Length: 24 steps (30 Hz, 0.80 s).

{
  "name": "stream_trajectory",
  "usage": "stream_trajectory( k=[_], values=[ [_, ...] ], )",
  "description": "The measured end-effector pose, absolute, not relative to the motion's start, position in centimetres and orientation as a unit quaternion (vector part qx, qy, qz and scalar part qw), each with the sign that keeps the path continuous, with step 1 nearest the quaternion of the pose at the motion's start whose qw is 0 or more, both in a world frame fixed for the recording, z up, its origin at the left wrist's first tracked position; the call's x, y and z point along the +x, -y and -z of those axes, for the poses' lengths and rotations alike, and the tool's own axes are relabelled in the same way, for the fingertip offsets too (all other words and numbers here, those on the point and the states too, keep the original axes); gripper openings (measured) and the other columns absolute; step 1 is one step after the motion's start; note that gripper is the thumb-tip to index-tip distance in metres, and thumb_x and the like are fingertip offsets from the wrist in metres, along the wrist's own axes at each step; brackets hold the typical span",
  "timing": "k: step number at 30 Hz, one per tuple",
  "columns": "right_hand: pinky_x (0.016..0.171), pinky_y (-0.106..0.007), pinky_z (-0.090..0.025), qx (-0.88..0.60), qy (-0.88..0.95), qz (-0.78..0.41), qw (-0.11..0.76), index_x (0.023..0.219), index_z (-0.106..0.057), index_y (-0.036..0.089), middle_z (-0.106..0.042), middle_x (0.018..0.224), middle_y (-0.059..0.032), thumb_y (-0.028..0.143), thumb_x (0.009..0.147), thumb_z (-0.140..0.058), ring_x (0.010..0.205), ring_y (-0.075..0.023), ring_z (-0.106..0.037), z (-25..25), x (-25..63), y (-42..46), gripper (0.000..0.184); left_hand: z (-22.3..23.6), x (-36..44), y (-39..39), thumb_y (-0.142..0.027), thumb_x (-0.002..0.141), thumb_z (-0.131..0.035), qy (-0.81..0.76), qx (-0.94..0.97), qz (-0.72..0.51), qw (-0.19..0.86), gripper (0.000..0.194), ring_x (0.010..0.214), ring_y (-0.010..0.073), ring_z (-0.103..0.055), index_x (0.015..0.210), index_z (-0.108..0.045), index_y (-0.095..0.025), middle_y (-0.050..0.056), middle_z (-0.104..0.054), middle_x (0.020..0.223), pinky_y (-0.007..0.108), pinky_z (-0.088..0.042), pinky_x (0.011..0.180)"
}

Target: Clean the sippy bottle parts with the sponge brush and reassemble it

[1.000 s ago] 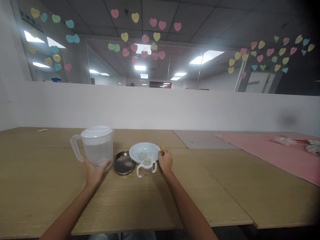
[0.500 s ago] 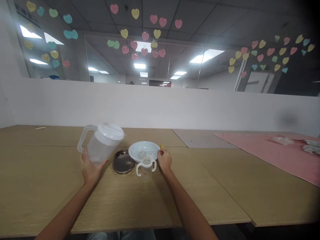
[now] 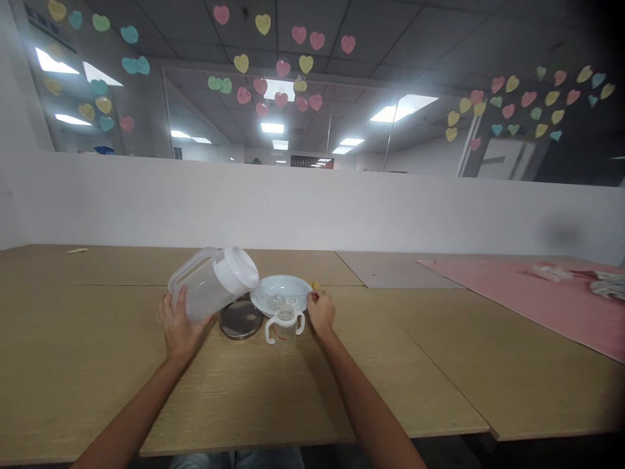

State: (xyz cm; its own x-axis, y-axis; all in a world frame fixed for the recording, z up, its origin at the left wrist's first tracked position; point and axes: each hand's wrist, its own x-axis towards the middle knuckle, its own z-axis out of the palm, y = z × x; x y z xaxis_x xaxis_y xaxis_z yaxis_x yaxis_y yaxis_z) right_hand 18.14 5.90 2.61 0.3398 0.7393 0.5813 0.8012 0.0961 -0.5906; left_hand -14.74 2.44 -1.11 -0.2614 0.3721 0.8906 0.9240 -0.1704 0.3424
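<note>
My left hand point(image 3: 180, 329) grips the lower body of a translucent plastic pitcher point(image 3: 209, 286), which is tilted steeply to the right with its white lid toward the plate. The pitcher's handle is at its upper left, and no stream shows from it. By the right rim of a pale blue-white plate point(image 3: 266, 286), my right hand point(image 3: 321, 314) is closed in a pinch. A thin line runs from its fingers over the plate, and a small yellow thing point(image 3: 316, 285) shows behind them; I cannot make out what is held. Small clear pieces lie in the plate.
In front of the plate stands an uncapped clear baby bottle point(image 3: 285, 332) with two white handles. A round metal tin point(image 3: 240, 322) sits left of it, partly under the pitcher. A pink cloth point(image 3: 537, 306) covers the table's right side. A white wall point(image 3: 312, 208) rises behind.
My left hand has lifted the pitcher from upright and tipped it progressively to the right, its lid moving nearer the plate. The right hand has stayed at the plate's rim.
</note>
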Motion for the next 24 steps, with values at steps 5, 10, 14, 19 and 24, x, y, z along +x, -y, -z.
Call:
stream_trajectory(
  k=[5, 10, 14, 19, 24],
  values=[
    [0.063, -0.023, -0.033, -0.671, 0.576, 0.035, 0.467, 0.076, -0.067, 0.017, -0.063, 0.080, -0.0045, 0.022, 0.083, -0.046, 0.074, -0.0156, -0.053, -2.67, 18.13, -5.89, 0.022, 1.31, -14.81, -2.57, -0.056, 0.068, -0.062, 0.584, -0.556, 0.527, 0.267, 0.088, 0.125, 0.0394, -0.030, 0.138, -0.034, -0.013, 0.022, -0.033, 0.135, 0.054, -0.025, 0.103],
    [0.063, -0.023, -0.033, -0.673, 0.576, 0.037, 0.464, 0.076, -0.067, 0.017, -0.063, 0.079, -0.0049, 0.022, 0.082, -0.047, 0.074, -0.0156, -0.053, -2.72, 18.12, -5.92, 0.022, 1.37, -14.59, -2.57, -0.052, 0.069, -0.063, 0.574, -0.576, 0.520, 0.262, 0.083, 0.127, 0.0394, -0.028, 0.138, -0.035, -0.017, 0.020, -0.030, 0.138, 0.054, -0.024, 0.103],
    [0.063, -0.023, -0.033, -0.672, 0.577, 0.036, 0.463, 0.076, -0.067, 0.017, -0.062, 0.080, -0.0049, 0.022, 0.083, -0.047, 0.074, -0.0153, -0.053, -2.74, 18.10, -5.92, 0.022, 1.28, -14.48, -2.45, -0.048, 0.071, -0.062, 0.565, -0.595, 0.511, 0.258, 0.078, 0.128, 0.0390, -0.027, 0.138, -0.036, -0.018, 0.018, -0.029, 0.141, 0.054, -0.022, 0.104],
    [0.064, -0.023, -0.033, -0.671, 0.579, 0.037, 0.462, 0.077, -0.067, 0.017, -0.062, 0.081, -0.0046, 0.022, 0.083, -0.047, 0.075, -0.0152, -0.053, -2.76, 18.04, -5.84, 0.022, 1.06, -14.24, -2.12, -0.045, 0.072, -0.062, 0.557, -0.604, 0.509, 0.257, 0.076, 0.130, 0.0375, -0.026, 0.138, -0.035, -0.020, 0.017, -0.028, 0.142, 0.052, -0.020, 0.106],
    [0.062, -0.023, -0.032, -0.671, 0.580, 0.039, 0.460, 0.077, -0.067, 0.017, -0.061, 0.080, -0.0042, 0.022, 0.083, -0.046, 0.073, -0.0148, -0.052, -2.75, 18.00, -5.86, 0.022, 0.90, -14.01, -1.96, -0.043, 0.071, -0.064, 0.568, -0.603, 0.505, 0.243, 0.076, 0.131, 0.0377, -0.024, 0.138, -0.035, -0.021, 0.017, -0.027, 0.144, 0.054, -0.019, 0.106]
  ],
)
